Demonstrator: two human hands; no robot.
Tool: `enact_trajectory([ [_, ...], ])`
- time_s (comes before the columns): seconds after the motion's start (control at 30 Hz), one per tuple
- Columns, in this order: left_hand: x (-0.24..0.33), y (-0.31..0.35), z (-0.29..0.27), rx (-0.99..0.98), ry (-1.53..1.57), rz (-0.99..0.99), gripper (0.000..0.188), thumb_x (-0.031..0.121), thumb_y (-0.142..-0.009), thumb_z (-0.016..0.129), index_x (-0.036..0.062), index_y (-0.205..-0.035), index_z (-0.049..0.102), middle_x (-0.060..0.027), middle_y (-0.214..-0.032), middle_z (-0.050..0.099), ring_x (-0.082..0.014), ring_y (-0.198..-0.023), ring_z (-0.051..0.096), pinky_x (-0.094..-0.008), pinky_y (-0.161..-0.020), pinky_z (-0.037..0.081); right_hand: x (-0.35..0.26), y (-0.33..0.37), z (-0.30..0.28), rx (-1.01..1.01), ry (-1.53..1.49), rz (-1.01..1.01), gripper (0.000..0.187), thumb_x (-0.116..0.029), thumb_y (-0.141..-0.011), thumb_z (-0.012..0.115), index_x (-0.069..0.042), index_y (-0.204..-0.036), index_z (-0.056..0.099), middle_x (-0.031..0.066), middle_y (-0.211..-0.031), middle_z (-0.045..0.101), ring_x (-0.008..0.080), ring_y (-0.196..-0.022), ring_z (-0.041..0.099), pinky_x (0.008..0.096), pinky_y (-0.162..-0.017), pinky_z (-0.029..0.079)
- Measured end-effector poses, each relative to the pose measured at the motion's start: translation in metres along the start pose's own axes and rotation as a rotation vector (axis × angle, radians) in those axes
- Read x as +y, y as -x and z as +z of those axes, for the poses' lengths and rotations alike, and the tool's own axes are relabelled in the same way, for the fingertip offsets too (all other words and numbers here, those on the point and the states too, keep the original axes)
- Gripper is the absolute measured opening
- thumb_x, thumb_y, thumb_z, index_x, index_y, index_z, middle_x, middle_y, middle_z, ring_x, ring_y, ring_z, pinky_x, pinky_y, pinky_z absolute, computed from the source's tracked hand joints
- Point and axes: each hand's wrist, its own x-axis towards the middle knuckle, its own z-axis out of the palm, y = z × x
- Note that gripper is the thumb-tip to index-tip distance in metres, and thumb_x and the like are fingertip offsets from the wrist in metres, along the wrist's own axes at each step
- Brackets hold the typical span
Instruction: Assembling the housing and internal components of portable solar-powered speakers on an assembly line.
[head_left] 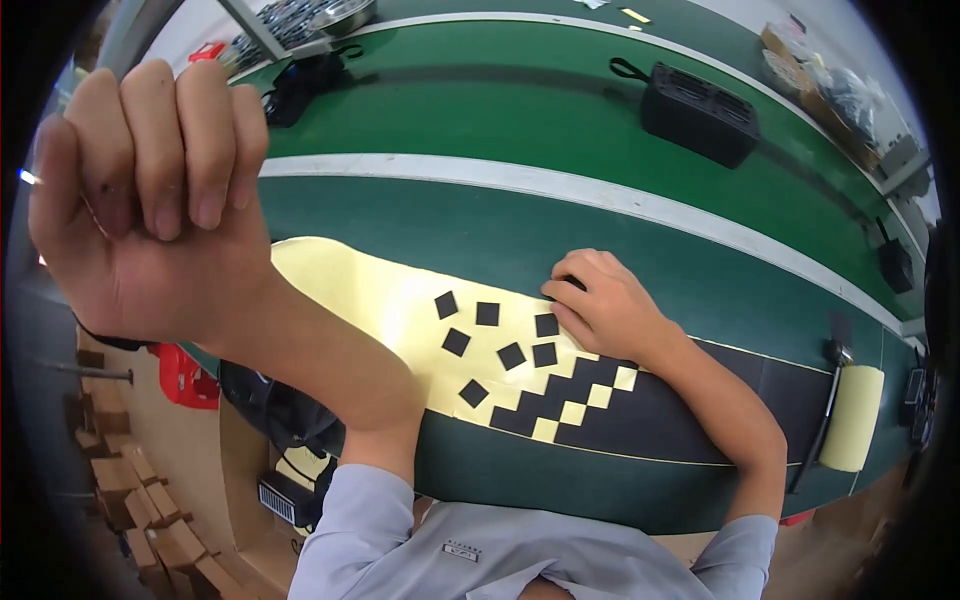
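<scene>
My left hand [160, 180] is raised high at the upper left, close to the camera. Its fingers are curled down toward the palm, and nothing shows in them. My right hand [605, 305] rests at the far edge of a long pale yellow sheet [365, 290], its fingers bent and pinched on a small black piece [575, 283], mostly covered by them. Several loose black squares [487, 314] lie scattered on the yellow sheet. To the right, a black sheet [650, 425] has a stepped checkered end with yellow squares [573, 413] showing. My right forearm crosses over it.
A yellow roll [853, 418] stands at the sheet's right end beside a thin black rod [818, 430]. On the green surface beyond a pale rail [560, 185] sits a black box-shaped device [700, 112]. Cardboard boxes [150, 490] and a red stool [185, 378] are at lower left.
</scene>
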Motion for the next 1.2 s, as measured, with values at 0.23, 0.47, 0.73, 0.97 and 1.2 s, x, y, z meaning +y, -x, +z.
enact_trajectory([
  [0.23, 0.014, 0.007, 0.000, -0.008, -0.139, -0.004, 0.037, 0.028, -0.100, 0.046, 0.0208, -0.065, 0.041, 0.0037, -0.056, 0.041, -0.0085, -0.050, 0.039, -0.0247, -0.049, 0.030, -0.001, -0.003, 0.002, -0.067, 0.004, -0.041, 0.033, -0.006, -0.078, 0.072, -0.012, -0.110, 0.074, 0.0111, -0.113, 0.062, 0.0320, -0.114, 0.060, 0.0437, -0.095, 0.048],
  [0.47, 0.013, 0.019, 0.012, 0.102, -0.204, 0.065, 0.034, 0.030, -0.098, 0.048, 0.0222, -0.065, 0.045, 0.0045, -0.056, 0.042, -0.0077, -0.050, 0.040, -0.0236, -0.049, 0.029, -0.003, -0.005, 0.002, -0.115, -0.035, -0.103, 0.040, -0.003, -0.076, 0.070, -0.015, -0.112, 0.077, 0.0132, -0.120, 0.063, 0.0331, -0.120, 0.059, 0.0439, -0.097, 0.047],
  [0.73, 0.020, 0.013, 0.012, 0.067, 0.004, -0.027, 0.033, 0.026, -0.090, 0.051, 0.0244, -0.057, 0.044, 0.0044, -0.057, 0.045, -0.0065, -0.049, 0.040, -0.0235, -0.049, 0.028, 0.002, -0.001, -0.001, -0.121, -0.080, -0.083, 0.041, -0.001, -0.073, 0.071, -0.016, -0.111, 0.078, 0.0117, -0.121, 0.063, 0.0333, -0.119, 0.059, 0.0447, -0.096, 0.048],
  [0.97, 0.042, 0.022, 0.011, 0.012, -0.300, 0.064, 0.036, 0.029, -0.088, 0.052, 0.0255, -0.054, 0.044, 0.0064, -0.054, 0.046, -0.0039, -0.044, 0.040, -0.0221, -0.044, 0.025, 0.002, -0.004, 0.001, -0.105, -0.082, -0.103, 0.041, 0.000, -0.072, 0.070, -0.015, -0.110, 0.077, 0.0114, -0.120, 0.063, 0.0326, -0.118, 0.060, 0.0451, -0.095, 0.048],
  [1.2, 0.050, 0.036, 0.037, 0.062, -0.433, 0.076, 0.038, 0.033, -0.091, 0.053, 0.0265, -0.055, 0.045, 0.0079, -0.051, 0.046, -0.0029, -0.040, 0.039, -0.0208, -0.040, 0.023, 0.001, -0.003, 0.000, -0.101, -0.070, -0.108, 0.040, 0.000, -0.073, 0.071, -0.015, -0.109, 0.077, 0.0120, -0.118, 0.064, 0.0324, -0.117, 0.060, 0.0449, -0.094, 0.049],
])
